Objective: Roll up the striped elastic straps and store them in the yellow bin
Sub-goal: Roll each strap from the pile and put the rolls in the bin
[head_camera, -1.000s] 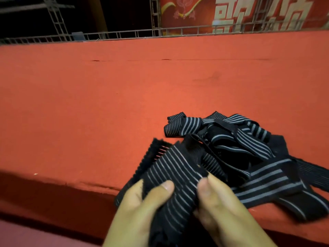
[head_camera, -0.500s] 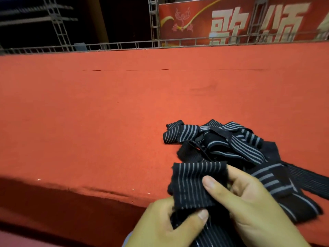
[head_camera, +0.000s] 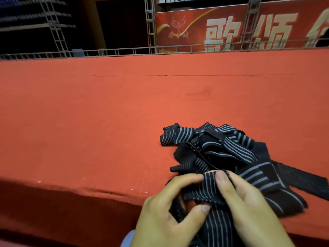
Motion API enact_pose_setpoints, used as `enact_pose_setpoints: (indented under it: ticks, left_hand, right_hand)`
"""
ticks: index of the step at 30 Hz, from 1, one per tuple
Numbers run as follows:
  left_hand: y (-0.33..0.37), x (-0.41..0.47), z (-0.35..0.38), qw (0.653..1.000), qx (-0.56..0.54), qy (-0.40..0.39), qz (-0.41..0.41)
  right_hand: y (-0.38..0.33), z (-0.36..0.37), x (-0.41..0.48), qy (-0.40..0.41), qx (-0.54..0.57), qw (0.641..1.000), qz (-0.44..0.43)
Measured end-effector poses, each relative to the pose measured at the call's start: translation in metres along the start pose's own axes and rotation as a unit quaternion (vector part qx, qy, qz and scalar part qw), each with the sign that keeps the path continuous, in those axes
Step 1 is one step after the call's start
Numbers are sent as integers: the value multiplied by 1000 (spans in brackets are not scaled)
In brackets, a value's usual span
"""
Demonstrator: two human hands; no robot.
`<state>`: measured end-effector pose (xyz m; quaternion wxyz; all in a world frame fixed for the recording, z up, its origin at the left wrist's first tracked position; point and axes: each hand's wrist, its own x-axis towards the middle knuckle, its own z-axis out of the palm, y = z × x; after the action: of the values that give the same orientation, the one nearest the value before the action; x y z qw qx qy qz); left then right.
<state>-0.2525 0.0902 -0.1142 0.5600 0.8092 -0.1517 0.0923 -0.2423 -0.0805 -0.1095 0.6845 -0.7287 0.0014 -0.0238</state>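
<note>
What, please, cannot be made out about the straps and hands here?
Head view:
- Pile of straps: count unclear, they overlap in a tangle.
- Held strap: lower end cut off by the bottom edge; middle covered by the left hand and right hand.
- Yellow bin: out of frame.

The desk [head_camera: 89, 131], covered in red felt, carries a tangled heap of black striped elastic straps [head_camera: 222, 148] toward its right side, just inside the near edge. One strap runs off over that edge. A thin seam [head_camera: 160, 75] crosses the felt near the far edge.
</note>
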Motion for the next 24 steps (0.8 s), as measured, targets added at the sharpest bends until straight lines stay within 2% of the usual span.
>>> enact_pose_setpoints:
  ticks: [3, 7, 24]
  left_hand:
    - [-1, 0, 5, 1000, 9, 25, 15]
    - [0, -2, 10, 998, -45, 48, -3]
    - [12, -20, 32, 991, -130, 12, -39]
  right_hand:
    - [1, -1, -5, 2, -22, 999, -29]
    - [1, -3, -15, 7, -6, 1000, -29]
    - [19, -17, -54, 56, 36, 995, -70]
